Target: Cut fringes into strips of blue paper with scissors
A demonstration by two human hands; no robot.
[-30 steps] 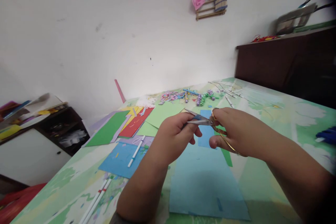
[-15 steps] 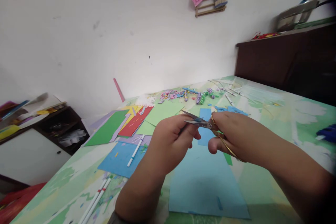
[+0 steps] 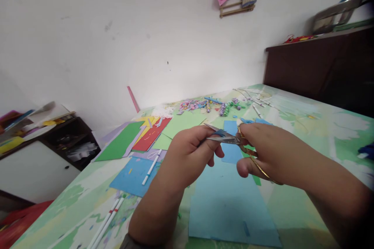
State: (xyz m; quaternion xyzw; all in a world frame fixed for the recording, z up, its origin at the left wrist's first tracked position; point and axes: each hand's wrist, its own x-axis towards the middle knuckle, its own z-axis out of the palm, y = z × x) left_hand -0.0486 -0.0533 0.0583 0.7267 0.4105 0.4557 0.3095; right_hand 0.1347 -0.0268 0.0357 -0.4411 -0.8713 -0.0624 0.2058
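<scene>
My right hand (image 3: 265, 149) grips a pair of scissors (image 3: 224, 139) with gold handles, thumb and fingers in the loops. The blades stand apart and point left. Between them shows a small blue strip of craft paper (image 3: 221, 133), its end cut into fine slivers. My left hand (image 3: 194, 151) pinches that strip at the blade tips, and its fingers hide most of it. Below both hands lies a large light blue sheet (image 3: 230, 202) with a small dark blue scrap on it. A smaller blue sheet (image 3: 230, 153) is partly hidden behind the scissors.
Coloured sheets, among them a green one (image 3: 119, 142) and a red one (image 3: 149, 138), lie at the left. White-barrelled pens (image 3: 152, 167) rest nearby. Paper scraps (image 3: 191, 105) and curled paper rolls (image 3: 224, 109) are along the wall. A dark cabinet (image 3: 309, 62) stands at the right.
The scissor blades have opened wider, as my right thumb has moved down and away from the fingers. My left hand holds nearly the same place. The view has shifted slightly.
</scene>
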